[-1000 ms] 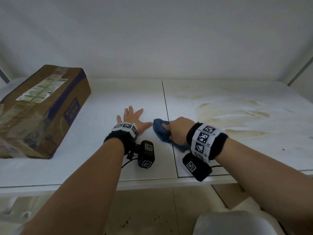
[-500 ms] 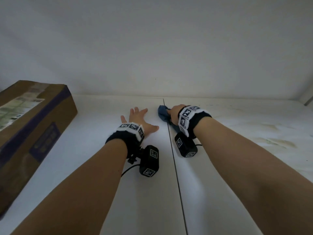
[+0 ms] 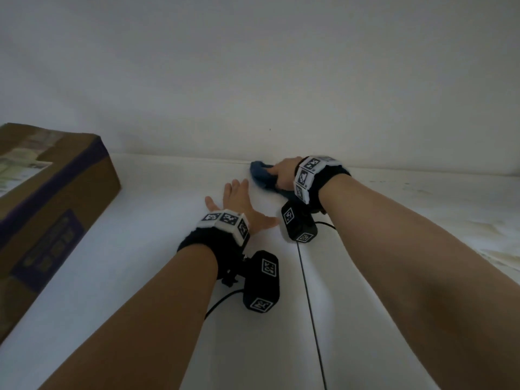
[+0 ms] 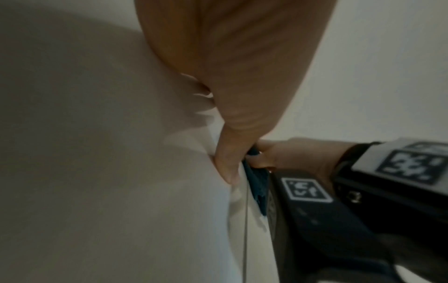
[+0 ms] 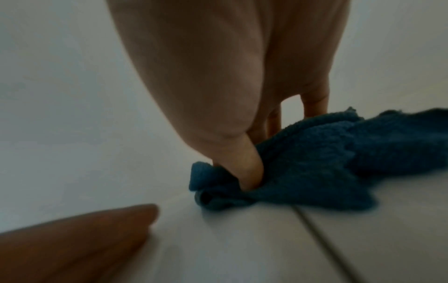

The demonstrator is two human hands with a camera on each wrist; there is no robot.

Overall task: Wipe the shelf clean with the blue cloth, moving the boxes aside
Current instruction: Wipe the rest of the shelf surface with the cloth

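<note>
Right hand [image 3: 284,171], clamped on the blue cloth [image 3: 261,175], has pushed from the shelf [image 3: 140,249] front to the back wall. Left hand [image 3: 239,204] stays flat, fingers spread. Stains [image 3: 484,235] at right remain unwiped.

The blue cloth [image 3: 263,175] is fluffy and scrunched up in a bunch. It lies on the white shelf [image 3: 146,220] at the back edge, right where the shelf meets the wall, and across the thin dark line that splits the shelf in two. The right hand [image 3: 284,173] presses down on it, with the thumb tucked into a fold. The shelf has brown stains on its right side. One brown cardboard box [image 3: 50,198] with purple stripes and a paper label lies flat at the left edge of the shelf, well apart from the cloth.
</note>
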